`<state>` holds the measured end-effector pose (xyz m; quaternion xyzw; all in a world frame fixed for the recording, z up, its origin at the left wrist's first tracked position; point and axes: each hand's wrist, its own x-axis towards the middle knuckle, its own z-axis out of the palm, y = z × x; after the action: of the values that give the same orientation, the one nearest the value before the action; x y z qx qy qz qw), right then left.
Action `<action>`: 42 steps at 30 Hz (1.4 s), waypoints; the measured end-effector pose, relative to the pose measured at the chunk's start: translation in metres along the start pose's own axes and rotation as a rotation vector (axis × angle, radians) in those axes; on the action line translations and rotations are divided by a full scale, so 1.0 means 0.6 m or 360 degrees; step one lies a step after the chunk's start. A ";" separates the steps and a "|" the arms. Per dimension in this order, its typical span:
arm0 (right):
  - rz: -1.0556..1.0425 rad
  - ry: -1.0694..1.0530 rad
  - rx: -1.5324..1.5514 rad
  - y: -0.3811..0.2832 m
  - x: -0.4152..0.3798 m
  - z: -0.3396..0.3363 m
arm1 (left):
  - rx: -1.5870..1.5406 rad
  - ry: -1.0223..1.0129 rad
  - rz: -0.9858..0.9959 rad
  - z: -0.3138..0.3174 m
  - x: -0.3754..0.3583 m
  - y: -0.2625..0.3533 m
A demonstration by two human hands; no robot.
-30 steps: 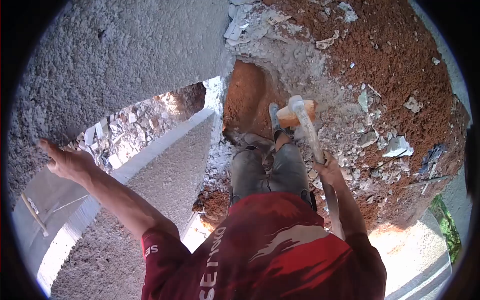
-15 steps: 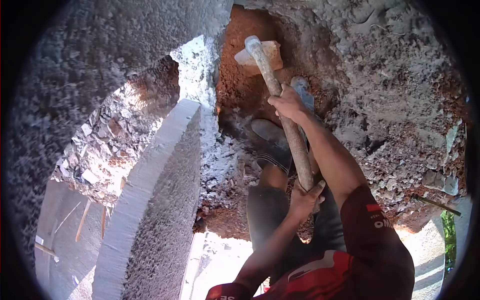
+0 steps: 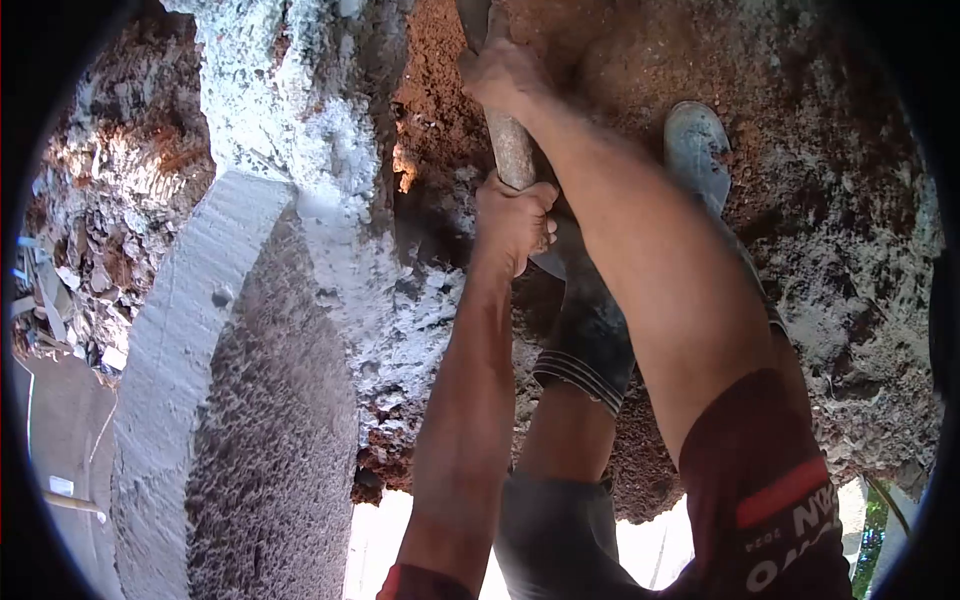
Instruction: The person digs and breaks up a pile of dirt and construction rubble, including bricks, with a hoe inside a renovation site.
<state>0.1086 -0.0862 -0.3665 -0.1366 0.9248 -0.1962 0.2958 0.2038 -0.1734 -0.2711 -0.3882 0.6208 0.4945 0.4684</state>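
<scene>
A thick wooden handle (image 3: 512,150) runs upward through the upper middle of the view. My right hand (image 3: 505,75) is wrapped round its upper part, close to a dark metal piece (image 3: 474,18) cut off by the top edge. Lower down, my left hand (image 3: 515,222) grips the handle near its end. Reddish-brown soil (image 3: 440,70) lies beside the upper part of the tool. The rest of the tool's head is out of view.
A rough grey concrete slab edge (image 3: 180,330) rises at the left, beside a whitish wall (image 3: 290,90). Rubble (image 3: 100,270) lies beyond it. A dusty shoe (image 3: 698,150) rests on soil to the right of my hands. Rough earth (image 3: 850,300) forms the right side.
Both hands and the tool have moved up and left, and my hands are closer together. The tool's pale head and the light stone beside it have left view. The camera view has shifted.
</scene>
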 end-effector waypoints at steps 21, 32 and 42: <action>0.0021 0.0347 0.0308 -0.006 0.081 0.050 | -0.0015 0.0210 -0.0005 -0.002 -0.005 0.038; 0.0670 -0.0129 0.1425 -0.161 -0.203 0.038 | -0.0206 0.0156 -0.0500 -0.021 -0.230 -0.086; 0.0555 -0.0064 0.1492 -0.142 -0.032 -0.019 | -0.0686 0.0299 -0.0028 -0.055 -0.069 -0.080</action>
<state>0.1285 -0.1512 -0.3109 0.1639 0.7403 -0.5358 0.3714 0.2532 -0.2147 -0.2408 -0.5290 0.5383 0.5732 0.3191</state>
